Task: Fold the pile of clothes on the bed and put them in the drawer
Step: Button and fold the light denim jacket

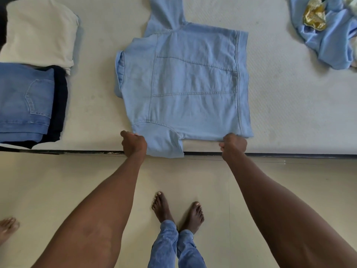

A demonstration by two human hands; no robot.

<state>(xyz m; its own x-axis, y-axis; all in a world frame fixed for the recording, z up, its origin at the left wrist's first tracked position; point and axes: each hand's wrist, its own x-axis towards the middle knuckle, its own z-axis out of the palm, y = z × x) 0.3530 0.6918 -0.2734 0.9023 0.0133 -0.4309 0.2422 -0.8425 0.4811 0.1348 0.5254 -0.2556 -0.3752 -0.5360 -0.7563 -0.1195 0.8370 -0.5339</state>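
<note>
Denim jacket (185,84) lay spread on the bed (289,97), its near edge gripped by left hand (134,144) and right hand (233,145); uneven lifting could skew the fold

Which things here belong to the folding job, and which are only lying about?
Part of the job:
- light blue denim jacket, gripped at its near edge by left hand and right hand
- folded cream garment
- folded blue jeans on a folded dark garment
- unfolded pale blue clothes with a gold cloth

Lying about:
- nothing; only the mattress and floor
</note>
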